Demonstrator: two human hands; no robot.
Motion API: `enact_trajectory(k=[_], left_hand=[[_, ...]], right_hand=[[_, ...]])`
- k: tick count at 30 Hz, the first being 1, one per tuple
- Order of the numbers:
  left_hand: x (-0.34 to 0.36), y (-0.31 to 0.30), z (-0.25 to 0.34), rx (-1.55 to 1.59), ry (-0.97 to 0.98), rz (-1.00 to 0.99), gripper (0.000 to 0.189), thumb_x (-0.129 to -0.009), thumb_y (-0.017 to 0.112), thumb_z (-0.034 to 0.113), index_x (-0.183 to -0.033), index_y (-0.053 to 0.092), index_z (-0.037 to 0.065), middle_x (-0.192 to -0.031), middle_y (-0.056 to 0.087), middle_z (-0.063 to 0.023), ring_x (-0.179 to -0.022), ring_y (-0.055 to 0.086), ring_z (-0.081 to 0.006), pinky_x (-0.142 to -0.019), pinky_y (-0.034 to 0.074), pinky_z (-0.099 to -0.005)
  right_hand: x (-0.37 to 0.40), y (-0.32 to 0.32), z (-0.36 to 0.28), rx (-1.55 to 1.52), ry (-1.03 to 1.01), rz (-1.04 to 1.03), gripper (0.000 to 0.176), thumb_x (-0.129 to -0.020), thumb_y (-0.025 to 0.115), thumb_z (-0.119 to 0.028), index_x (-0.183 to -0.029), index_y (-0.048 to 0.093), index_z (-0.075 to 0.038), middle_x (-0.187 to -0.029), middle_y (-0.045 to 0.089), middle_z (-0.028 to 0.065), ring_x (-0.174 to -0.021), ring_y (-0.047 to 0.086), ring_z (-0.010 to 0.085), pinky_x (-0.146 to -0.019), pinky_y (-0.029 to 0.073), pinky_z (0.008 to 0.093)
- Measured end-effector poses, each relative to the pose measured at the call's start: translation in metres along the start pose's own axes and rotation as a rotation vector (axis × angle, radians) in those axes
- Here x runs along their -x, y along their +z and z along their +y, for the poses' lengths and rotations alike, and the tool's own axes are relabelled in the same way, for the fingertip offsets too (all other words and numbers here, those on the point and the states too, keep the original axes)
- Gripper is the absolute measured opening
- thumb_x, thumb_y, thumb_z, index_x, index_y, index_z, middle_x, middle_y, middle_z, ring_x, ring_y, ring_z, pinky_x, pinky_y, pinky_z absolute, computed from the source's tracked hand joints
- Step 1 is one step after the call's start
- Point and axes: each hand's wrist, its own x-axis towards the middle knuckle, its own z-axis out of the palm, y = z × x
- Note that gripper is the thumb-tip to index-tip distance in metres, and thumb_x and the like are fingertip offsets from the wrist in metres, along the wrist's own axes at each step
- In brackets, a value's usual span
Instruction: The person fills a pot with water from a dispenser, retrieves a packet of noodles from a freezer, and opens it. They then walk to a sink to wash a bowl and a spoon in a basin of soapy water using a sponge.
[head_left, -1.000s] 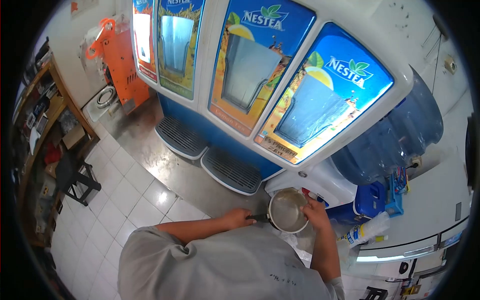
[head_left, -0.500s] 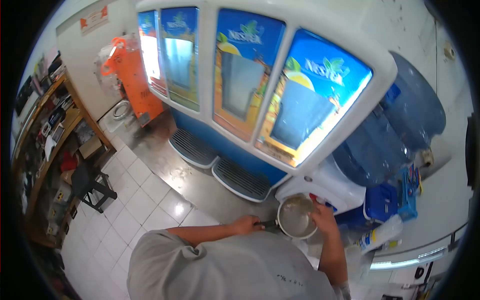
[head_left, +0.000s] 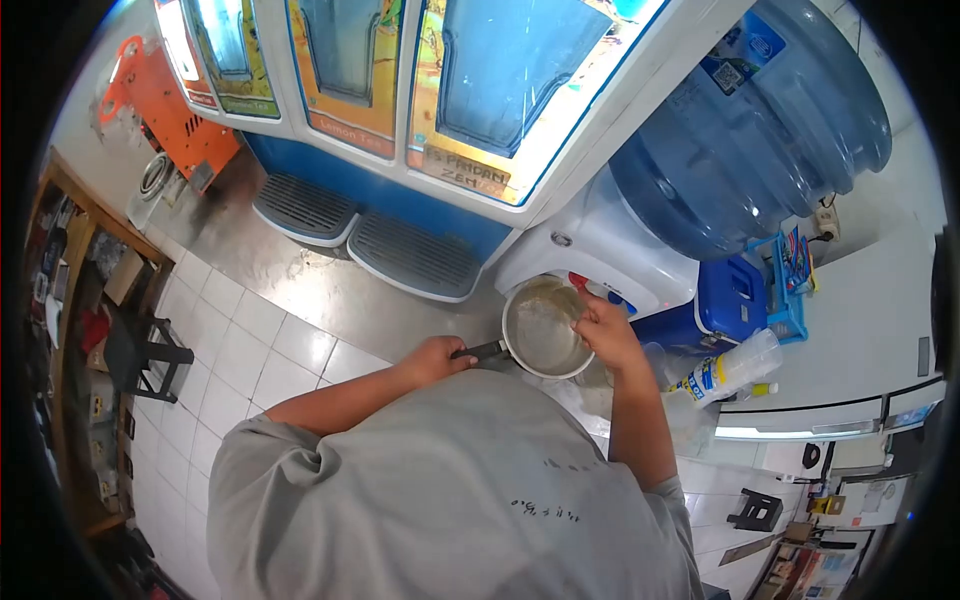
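Note:
My left hand (head_left: 435, 360) is wrapped round the dark handle of a saucepan (head_left: 543, 335). The pan is held level under the front of a white water dispenser (head_left: 590, 250), its pale inside facing up. Over the pan's right rim reaches my right hand (head_left: 608, 332), index fingertip at the dispenser's red tap lever (head_left: 578, 281) and thumb apart from it. A blue tap lever (head_left: 620, 302) shows just beyond those fingers. The tap spout is hidden from above.
A large blue water bottle (head_left: 740, 130) tops the dispenser. Left of it stands a tea drink machine with grey drip trays (head_left: 415, 255) on a metal counter (head_left: 225, 235). At right are a blue cooler box (head_left: 705, 305) and stacked plastic cups (head_left: 735, 365).
My view has shifted closer and toward the right, so the dispenser and bottle look larger. The left hand keeps the pan handle; the right stays at the red lever.

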Motion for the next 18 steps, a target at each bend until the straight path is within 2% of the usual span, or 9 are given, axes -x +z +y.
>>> enact_trajectory(k=[18], left_hand=[[-0.003, 0.004, -0.01, 0.009, 0.012, 0.004, 0.035, -0.097, 0.073, 0.035, -0.095, 0.07, 0.001, -0.078, 0.066, -0.0137, -0.072, 0.061, -0.0225, -0.071, 0.05, -0.0379]], right_hand=[[0.005, 0.001, -0.013, 0.015, 0.045, 0.011, 0.077, -0.086, 0.065, -0.005, -0.158, 0.04, 0.0, -0.072, 0.054, -0.003, -0.061, 0.051, 0.0071, -0.059, 0.043, 0.0254]])
